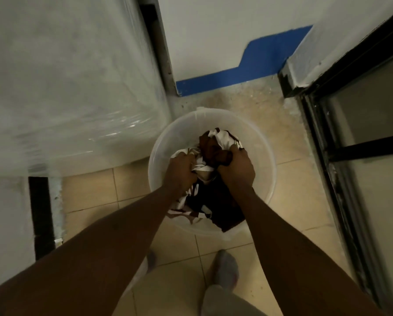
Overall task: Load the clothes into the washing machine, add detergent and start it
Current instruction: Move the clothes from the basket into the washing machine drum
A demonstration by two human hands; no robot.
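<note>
A translucent white plastic bucket stands on the tiled floor in front of me. Inside it lies a bundle of clothes, dark brown and white cloth mixed together. My left hand is closed on the white and brown cloth at the left of the pile. My right hand grips dark brown cloth at the right of the pile. Both forearms reach down into the bucket. A large white appliance wrapped in clear plastic film, possibly the washing machine, stands to the left of the bucket.
Beige floor tiles surround the bucket. A white wall with a blue skirting band lies beyond. A black-framed glass door runs along the right. My feet in grey socks stand just behind the bucket.
</note>
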